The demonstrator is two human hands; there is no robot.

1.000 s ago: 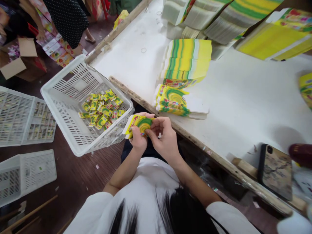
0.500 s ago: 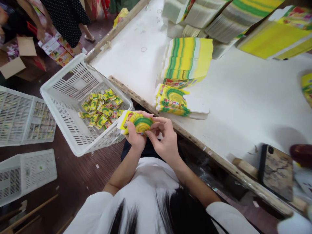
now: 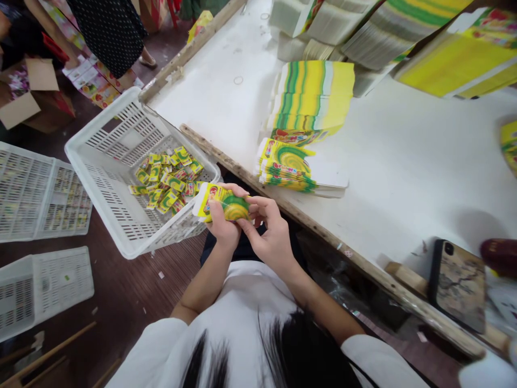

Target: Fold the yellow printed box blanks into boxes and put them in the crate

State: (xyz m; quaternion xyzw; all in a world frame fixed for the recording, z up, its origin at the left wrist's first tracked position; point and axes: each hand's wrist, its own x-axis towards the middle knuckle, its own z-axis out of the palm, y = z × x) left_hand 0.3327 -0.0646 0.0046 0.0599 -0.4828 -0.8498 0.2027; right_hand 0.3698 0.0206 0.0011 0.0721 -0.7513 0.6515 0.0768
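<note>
My left hand [image 3: 223, 223] is closed around a small yellow-and-green printed carton [image 3: 226, 203], its thumb lying across the front. At the carton's right end, my right hand [image 3: 270, 229] pinches the edge between thumb and fingers. The white end of the carton points left, over the rim of a white plastic basket [image 3: 161, 240]. Inside that basket lie several small yellow-green boxes [image 3: 172, 183]. On the table edge just beyond my hands rests a pile of flat printed cartons [image 3: 288, 164], with a fanned stack of yellow-green cartons [image 3: 315, 97] behind it.
The white table [image 3: 404, 161] has a wooden edge strip [image 3: 323, 231]. Bundled carton stacks [image 3: 375, 37] stand at the back. A patterned phone [image 3: 458, 285] lies at the right edge. More white crates [image 3: 44, 194] stand on the floor at left, near another person's arm [image 3: 52, 29].
My right hand has shifted slightly left and inward against the carton's right end. The left hand keeps its hold on the carton, nearly still.
</note>
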